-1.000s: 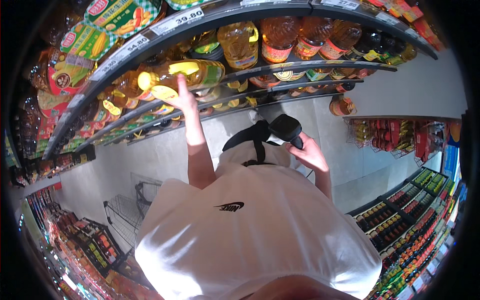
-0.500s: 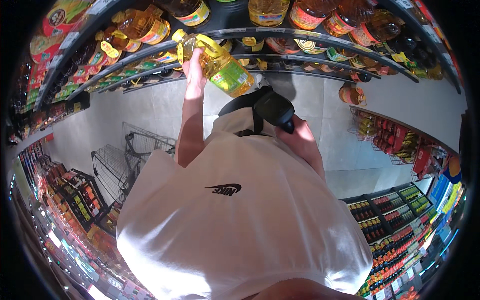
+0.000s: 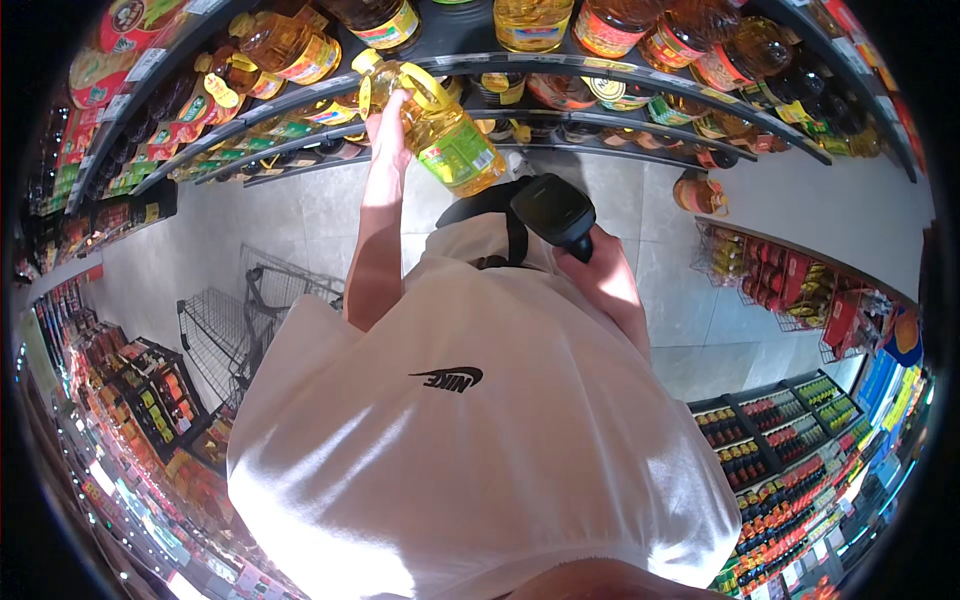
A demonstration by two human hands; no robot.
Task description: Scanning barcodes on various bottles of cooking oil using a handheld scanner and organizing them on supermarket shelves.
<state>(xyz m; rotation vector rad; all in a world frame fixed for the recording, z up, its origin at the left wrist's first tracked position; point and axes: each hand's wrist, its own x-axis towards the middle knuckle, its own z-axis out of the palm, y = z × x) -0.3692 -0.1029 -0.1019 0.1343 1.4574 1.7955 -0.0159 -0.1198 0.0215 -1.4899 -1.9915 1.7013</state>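
My left hand (image 3: 392, 128) is closed round the upper part of a large bottle of cooking oil (image 3: 455, 150) with a yellow cap, a yellow handle and a green label. The bottle is tilted, its cap toward the upper left and its base toward the lower right, in front of the shelves. In my right hand (image 3: 602, 262) is a black handheld barcode scanner (image 3: 553, 214), gripped by its handle near my waist. The scanner's broad head points up and left toward the bottle, apart from it. My right fingers are partly hidden behind the handle.
Curved-looking shelves (image 3: 640, 72) full of oil bottles (image 3: 533, 22) run across the front. One bottle (image 3: 700, 192) stands apart at the right. A shopping cart (image 3: 225, 320) is on the left. Wire racks (image 3: 790, 275) with packets and a bottle display (image 3: 775, 425) stand to the right.
My right hand has raised the barcode scanner slightly, and more of the hand now shows. The oil bottle stays in my left hand, almost unmoved.
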